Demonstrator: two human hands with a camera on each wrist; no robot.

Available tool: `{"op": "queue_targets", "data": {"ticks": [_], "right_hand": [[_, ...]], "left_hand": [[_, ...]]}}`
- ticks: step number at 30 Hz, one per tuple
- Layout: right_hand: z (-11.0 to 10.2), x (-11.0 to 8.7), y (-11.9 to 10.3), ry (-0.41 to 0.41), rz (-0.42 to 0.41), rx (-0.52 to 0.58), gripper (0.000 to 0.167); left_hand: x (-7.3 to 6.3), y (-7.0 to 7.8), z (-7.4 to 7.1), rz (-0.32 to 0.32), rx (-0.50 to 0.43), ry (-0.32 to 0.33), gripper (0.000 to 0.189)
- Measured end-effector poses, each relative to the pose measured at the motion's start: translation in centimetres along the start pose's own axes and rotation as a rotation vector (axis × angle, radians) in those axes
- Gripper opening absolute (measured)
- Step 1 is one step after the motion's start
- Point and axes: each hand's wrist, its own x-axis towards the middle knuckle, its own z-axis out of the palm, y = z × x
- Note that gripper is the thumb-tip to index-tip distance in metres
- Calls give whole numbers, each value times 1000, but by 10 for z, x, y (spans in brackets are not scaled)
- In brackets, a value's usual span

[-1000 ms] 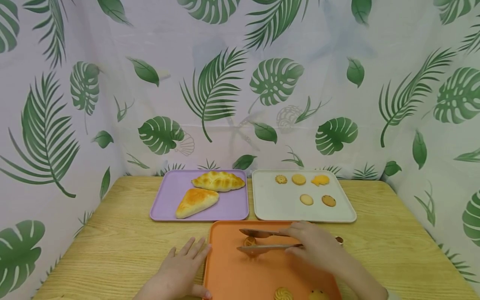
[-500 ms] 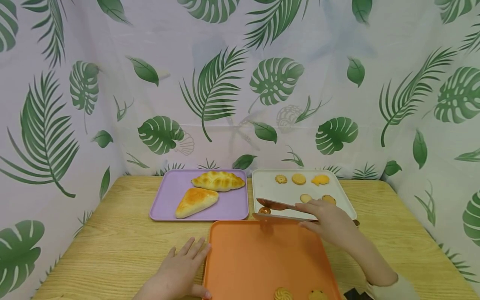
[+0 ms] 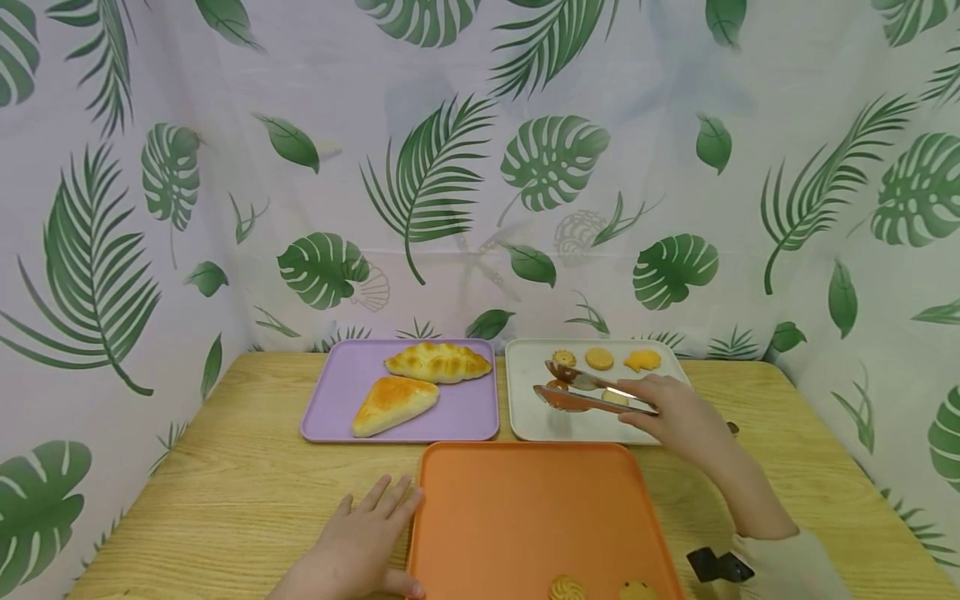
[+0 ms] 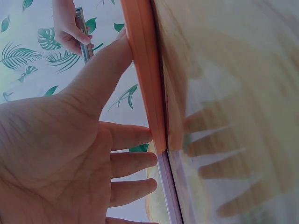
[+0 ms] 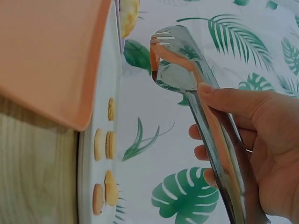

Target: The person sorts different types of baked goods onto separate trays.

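My right hand (image 3: pixel 678 417) grips metal tongs (image 3: pixel 600 400), held above the white tray (image 3: pixel 525 427). Between the tong tips sits a small round brown cookie (image 3: pixel 557 385), partly covered by the near arm. In the right wrist view, thumb and fingers wrap the shiny tongs (image 5: pixel 217 135). My left hand (image 3: pixel 360 537) lies with spread, straight fingers at the left edge of the orange tray (image 3: pixel 487 517); in the left wrist view its fingertips meet that tray's rim (image 4: pixel 145 70). A swirl cookie (image 3: pixel 567 588) and a speckled cookie (image 3: pixel 637 591) lie at the orange tray's near end.
On the white tray are a flower-shaped cookie (image 3: pixel 564 358), a round cookie (image 3: pixel 598 358), a fish-shaped cookie (image 3: pixel 642 360) and a pale oval cookie (image 3: pixel 617 398). A purple tray (image 3: pixel 322 421) to the left bears a braided bread (image 3: pixel 438 362) and a triangular bread (image 3: pixel 393 406).
My right hand has carried the tongs and the brown cookie from over the orange tray forward and right, over the white tray. The left hand has stayed put.
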Motion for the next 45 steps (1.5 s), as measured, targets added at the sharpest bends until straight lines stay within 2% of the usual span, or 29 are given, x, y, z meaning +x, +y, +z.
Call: {"op": "queue_targets", "data": {"ticks": [16, 29, 36, 41, 45], "right_hand": [[23, 8, 34, -70, 117, -26, 47], [33, 9, 46, -89, 142, -15, 45], [28, 8, 47, -90, 163, 0, 48], [15, 4, 41, -96, 196, 16, 54], [2, -2, 36, -78, 174, 45, 55]], "left_hand": [[1, 0, 0, -5, -9, -7, 110], [1, 1, 2, -27, -26, -19, 107], [1, 1, 2, -24, -29, -21, 106], [2, 1, 1, -21, -26, -17, 108], [3, 1, 1, -20, -19, -19, 108]]}}
